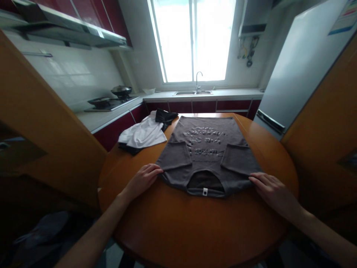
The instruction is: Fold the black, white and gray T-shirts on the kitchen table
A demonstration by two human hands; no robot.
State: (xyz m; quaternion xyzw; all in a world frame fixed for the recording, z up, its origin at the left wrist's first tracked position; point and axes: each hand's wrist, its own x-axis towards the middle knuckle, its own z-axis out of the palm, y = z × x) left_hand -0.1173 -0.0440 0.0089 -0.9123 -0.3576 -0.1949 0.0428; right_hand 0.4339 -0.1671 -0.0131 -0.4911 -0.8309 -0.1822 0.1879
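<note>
A dark grey T-shirt (206, 163) lies flat on the round wooden table (200, 227), its neck opening towards me and its hem at the far side. Raised lettering runs across its front, and a small white label shows at the collar. Both sleeves are folded inward over the body. My left hand (146, 176) pinches the shirt's edge at the left shoulder. At the right shoulder, my right hand (269, 186) has its fingers closed on the edge in the same way.
White and black clothes (145, 130) lie heaped on the table's far left. Beyond are a stove with a lidded pan (121, 90), a sink (192, 93) under the window, and a fridge (295, 70) at the right. Wooden door frames stand close on both sides.
</note>
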